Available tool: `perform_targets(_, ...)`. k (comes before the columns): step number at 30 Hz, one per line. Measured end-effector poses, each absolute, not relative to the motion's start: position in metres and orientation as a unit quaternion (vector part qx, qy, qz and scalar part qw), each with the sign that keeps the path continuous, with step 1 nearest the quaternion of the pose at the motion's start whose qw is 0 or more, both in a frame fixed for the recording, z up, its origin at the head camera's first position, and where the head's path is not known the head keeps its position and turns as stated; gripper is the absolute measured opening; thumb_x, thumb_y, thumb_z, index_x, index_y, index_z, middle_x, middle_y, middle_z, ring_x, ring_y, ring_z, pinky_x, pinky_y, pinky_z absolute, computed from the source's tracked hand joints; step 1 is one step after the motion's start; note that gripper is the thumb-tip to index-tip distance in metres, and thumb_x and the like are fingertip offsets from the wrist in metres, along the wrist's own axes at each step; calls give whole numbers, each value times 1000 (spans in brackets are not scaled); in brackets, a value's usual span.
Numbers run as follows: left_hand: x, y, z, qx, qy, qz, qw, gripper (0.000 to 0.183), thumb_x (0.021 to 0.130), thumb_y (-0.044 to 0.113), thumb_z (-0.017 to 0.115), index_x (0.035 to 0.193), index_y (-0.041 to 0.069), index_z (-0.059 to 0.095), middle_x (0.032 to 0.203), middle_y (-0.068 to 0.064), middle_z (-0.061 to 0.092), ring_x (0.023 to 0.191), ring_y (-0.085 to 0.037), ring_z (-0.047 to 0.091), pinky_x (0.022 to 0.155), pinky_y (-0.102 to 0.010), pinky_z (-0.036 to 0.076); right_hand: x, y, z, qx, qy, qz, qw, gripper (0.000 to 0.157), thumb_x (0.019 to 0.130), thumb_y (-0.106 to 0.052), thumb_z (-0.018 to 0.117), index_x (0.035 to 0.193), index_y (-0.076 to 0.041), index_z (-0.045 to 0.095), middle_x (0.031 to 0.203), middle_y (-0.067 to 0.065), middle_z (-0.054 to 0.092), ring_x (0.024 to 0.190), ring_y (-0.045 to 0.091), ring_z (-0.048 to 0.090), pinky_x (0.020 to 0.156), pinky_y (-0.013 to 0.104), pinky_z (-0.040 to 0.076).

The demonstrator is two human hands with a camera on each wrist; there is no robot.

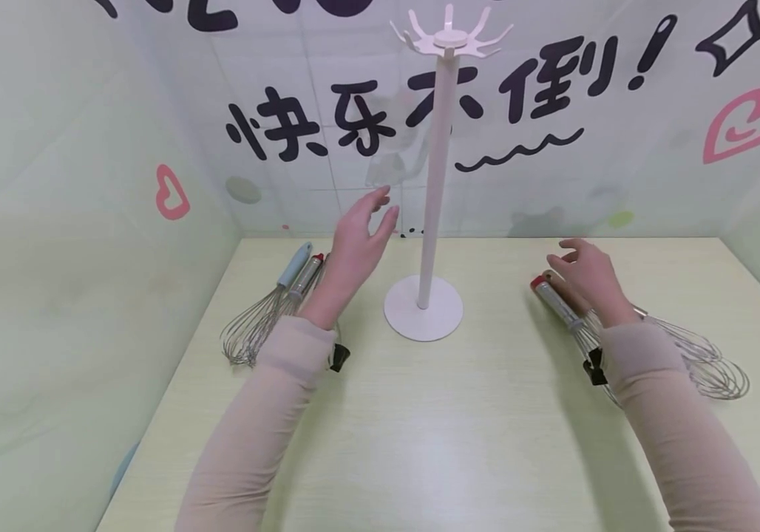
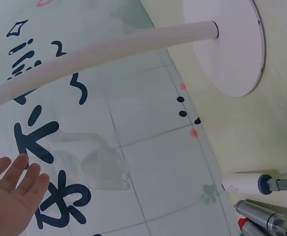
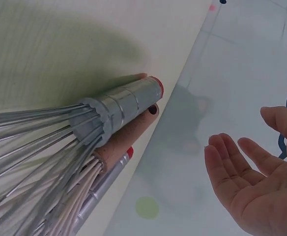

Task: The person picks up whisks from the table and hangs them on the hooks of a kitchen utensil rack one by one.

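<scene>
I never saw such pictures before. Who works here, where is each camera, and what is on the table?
No machine here, just someone working bare-handed. The widest picture comes from a head camera, looking down; the other two from a camera on each wrist. A pale hooked stand is on the table, left whisks and right whisks lying on either side. The left hand is raised beside the stand; the right hand is near the right whisks. Neither holds anything.

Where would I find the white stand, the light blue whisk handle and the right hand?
White stand (image 1: 436, 170), head view: on its upright pole.
Light blue whisk handle (image 1: 296, 264), head view: mid-handle.
Right hand (image 1: 589, 275), head view: back of the hand.
</scene>
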State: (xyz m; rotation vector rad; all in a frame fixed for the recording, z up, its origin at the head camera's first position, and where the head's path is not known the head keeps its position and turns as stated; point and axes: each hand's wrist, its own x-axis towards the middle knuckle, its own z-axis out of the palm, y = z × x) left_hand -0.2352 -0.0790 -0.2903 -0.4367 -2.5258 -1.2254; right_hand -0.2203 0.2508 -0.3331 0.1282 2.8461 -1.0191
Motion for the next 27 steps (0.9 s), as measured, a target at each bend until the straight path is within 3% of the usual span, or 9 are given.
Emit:
perform_targets(9, -233, -62, -290, -180, -822, -525, 129, 46, 100, 26, 50, 140, 5, 45, 133, -16, 58, 122, -27, 57, 103, -34, 51, -221, 255, -348, 62, 932, -349, 73, 62, 99, -33, 41, 146, 5, 27, 135, 36, 44, 120, 47, 46, 105, 59, 40)
perform_targets(18, -234, -48, -293, -193, -794, -569, 90, 51, 99, 25, 52, 145, 9, 39, 135, -16, 56, 126, -25, 55, 104, -29, 50, -219, 261, -362, 60, 940, -326, 79, 57, 98, -27, 45, 142, 9, 31, 132, 37, 46, 117, 47, 49, 97, 56, 47)
perform_targets(27, -237, -41, -300, -213, -780, -582, 88, 54, 95, 18, 58, 145, 9, 39, 132, -16, 58, 125, -25, 56, 102, -24, 50, -218, 264, -379, 60, 940, -325, 87, 55, 94, -13, 52, 139, 12, 34, 128, 36, 50, 113, 47, 51, 95, 55, 48)
